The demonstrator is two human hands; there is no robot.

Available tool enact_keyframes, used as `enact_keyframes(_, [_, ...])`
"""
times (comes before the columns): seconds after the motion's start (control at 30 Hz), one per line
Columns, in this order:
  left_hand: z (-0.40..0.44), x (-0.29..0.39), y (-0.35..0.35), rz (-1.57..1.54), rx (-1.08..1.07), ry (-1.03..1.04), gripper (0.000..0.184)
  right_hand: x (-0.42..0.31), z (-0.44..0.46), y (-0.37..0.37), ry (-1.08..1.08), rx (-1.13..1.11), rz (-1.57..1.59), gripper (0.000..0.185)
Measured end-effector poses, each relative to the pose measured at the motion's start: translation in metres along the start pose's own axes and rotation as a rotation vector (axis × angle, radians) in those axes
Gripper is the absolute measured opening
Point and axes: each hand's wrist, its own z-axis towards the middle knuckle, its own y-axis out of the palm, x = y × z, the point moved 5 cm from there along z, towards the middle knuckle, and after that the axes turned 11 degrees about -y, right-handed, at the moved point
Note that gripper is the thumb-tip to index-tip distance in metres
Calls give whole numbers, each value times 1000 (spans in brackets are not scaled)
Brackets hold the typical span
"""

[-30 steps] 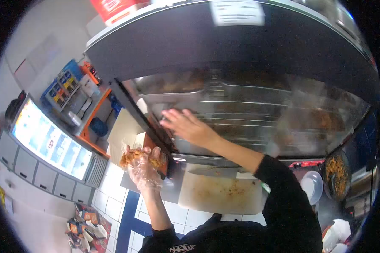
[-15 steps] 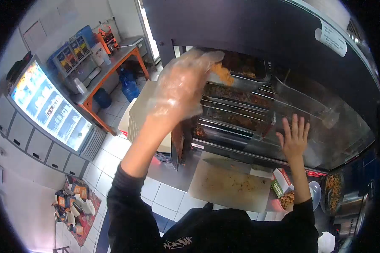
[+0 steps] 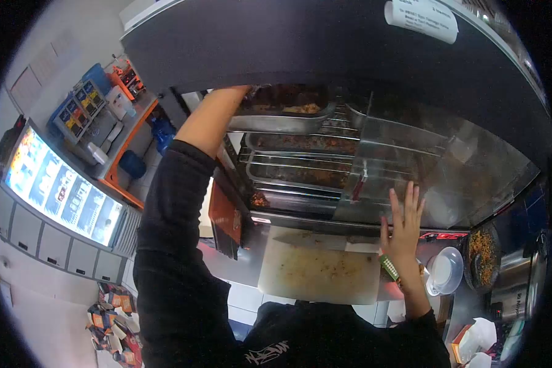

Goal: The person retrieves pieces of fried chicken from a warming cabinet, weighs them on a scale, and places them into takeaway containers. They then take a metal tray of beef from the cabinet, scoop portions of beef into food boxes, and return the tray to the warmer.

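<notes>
My left hand (image 3: 246,91) reaches into the upper part of a display cabinet; the wrist shows, while the fingers are hidden behind the dark cabinet top. Close to it is a metal tray (image 3: 288,124) with pieces of fried food (image 3: 303,108). Bare and with its fingers spread, my right hand (image 3: 403,230) is at the glass panel (image 3: 398,165) of the cabinet. It partly covers a small red and green food box (image 3: 389,267) below it. Whether the palm presses on the glass, I cannot tell.
A stained cutting board (image 3: 319,270) lies on the counter, with a knife (image 3: 362,246) along its far edge. To the right are a clear plastic bowl (image 3: 446,270) and a dark mortar with chopped chili (image 3: 483,257). A lit drinks fridge (image 3: 64,184) stands left.
My gloved left hand has moved from in front of the cabinet, where it held a fried piece, into the upper tray area. My right hand has stayed by the glass. The view has shifted.
</notes>
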Motion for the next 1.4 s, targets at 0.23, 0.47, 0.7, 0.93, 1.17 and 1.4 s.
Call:
enact_keyframes(0.23, [4,-4,23,21,-96,-10,35,2,-4,8,12,-1,45,59])
enact_keyframes(0.47, [-5,-12,11,-37,-21,14,35,4,-7,16,17,21,60,57])
enact_keyframes(0.7, [-36,-15,-33,-119,146,71,37,2,-6,14,29,34,56,58])
enact_keyframes(0.93, [-100,15,-90,-125,45,171,39,-4,-3,11,60,54,93,58])
enact_keyframes(1.17, [-164,18,-126,-603,526,404,19,-17,-31,8,215,137,312,55])
enact_keyframes(1.4, [-245,3,-77,-1721,832,-488,35,-25,-111,-4,370,157,306,48])
